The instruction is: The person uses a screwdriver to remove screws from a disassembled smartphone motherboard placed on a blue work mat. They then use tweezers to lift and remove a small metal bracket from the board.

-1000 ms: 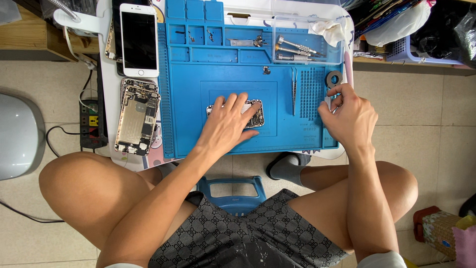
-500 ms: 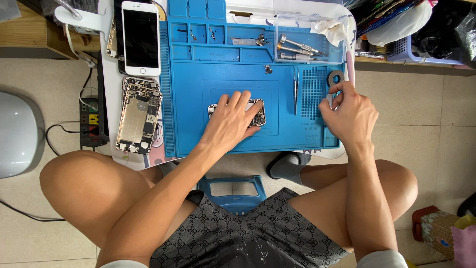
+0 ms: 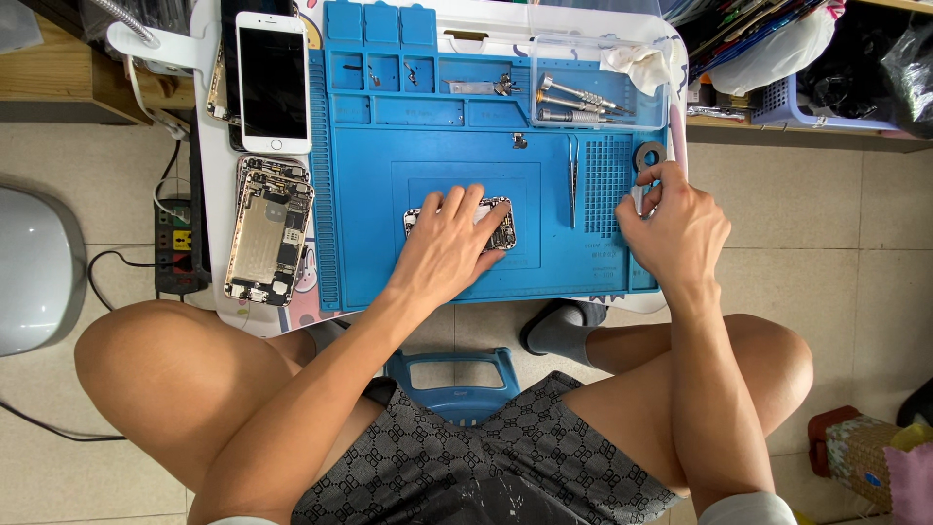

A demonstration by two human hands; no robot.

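My left hand lies flat, fingers spread, on a small phone circuit board in the middle of a blue repair mat. My right hand is at the mat's right edge, its fingertips closed around a small pale object that I cannot make out, just below a dark roll of tape. Metal tweezers lie on the mat between the two hands.
A white phone and an opened phone body lie left of the mat. A clear tray with screwdrivers and a white cloth sits at the back. A power strip lies on the floor; a blue stool stands below.
My right hand has shifted slightly, its fingers working at the small object by the tape roll. My left hand stays pressed on the board.
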